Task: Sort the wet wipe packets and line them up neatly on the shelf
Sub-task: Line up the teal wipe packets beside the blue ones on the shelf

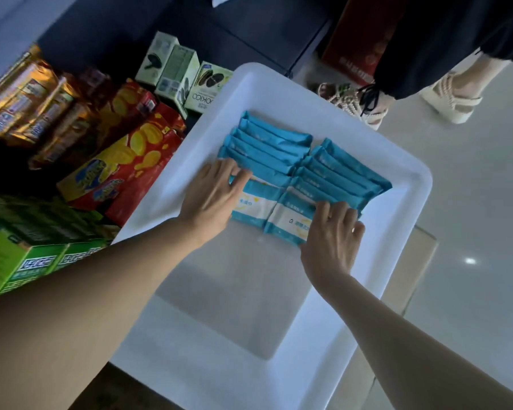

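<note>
Green boxes [27,261] and red snack boxes [125,167] stand at the far left, beside a white tray [279,380]; the wet wipe packets [267,146] lie in the tray's far half in two side-by-side rows, overlapping on edge, long axes running from upper left to lower right; the nearest packet of each row lies face up. The left hand [211,196] rests on the left row's near end, fingers loosely bent over a packet's edge; the right hand [332,235] presses the right row's near packet, fingers spread and slightly curled; another person's sandalled feet [367,105] stand beyond the tray.
</note>
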The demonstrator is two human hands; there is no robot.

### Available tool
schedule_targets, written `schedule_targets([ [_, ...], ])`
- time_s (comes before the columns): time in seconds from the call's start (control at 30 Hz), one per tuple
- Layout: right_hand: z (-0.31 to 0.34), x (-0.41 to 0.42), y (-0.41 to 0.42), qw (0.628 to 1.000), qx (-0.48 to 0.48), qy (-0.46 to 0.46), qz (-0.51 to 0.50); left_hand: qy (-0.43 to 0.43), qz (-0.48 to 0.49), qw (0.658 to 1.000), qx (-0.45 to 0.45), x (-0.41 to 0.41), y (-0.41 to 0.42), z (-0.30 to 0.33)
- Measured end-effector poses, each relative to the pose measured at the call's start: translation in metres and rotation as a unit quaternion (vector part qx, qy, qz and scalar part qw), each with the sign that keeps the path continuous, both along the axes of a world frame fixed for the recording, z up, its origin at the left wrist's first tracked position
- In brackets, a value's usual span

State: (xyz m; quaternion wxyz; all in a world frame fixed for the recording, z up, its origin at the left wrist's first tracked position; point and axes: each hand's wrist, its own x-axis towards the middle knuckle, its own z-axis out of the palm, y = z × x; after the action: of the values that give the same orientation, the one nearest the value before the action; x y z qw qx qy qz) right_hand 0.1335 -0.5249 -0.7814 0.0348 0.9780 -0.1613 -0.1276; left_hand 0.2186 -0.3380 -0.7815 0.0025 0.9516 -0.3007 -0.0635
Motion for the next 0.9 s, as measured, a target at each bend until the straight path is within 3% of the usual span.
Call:
schedule_targets([
  [0.2, 0.005, 0.006, -0.010, 0.999, 0.004, 0.040, 0.018, 0.059, 0.019, 0.997, 0.043, -0.003, -0.001, 0.010],
  [0.4, 0.051, 0.006, -0.010, 0.982, 0.157, 0.103, 0.018, 0.176, 0.136, 0.975, 0.003, -0.022, 0.004, 0.047],
  [0.6, 0.157, 0.014, -0.014, 0.981, 0.182, 0.045, 0.045, 0.151, 0.167, 0.974, 0.015, -0.037, 0.016, 0.147],
  [0.77, 0.267, 0.031, -0.017, 0.976, 0.208, 0.001, 0.059, 0.134, 0.241, 0.958, -0.077, -0.042, 0.025, 0.259],
  [0.9, 0.361, 0.041, -0.015, 0.961, 0.253, -0.073, 0.091, 0.058, 0.282, 0.953, -0.096, -0.043, 0.029, 0.358],
])
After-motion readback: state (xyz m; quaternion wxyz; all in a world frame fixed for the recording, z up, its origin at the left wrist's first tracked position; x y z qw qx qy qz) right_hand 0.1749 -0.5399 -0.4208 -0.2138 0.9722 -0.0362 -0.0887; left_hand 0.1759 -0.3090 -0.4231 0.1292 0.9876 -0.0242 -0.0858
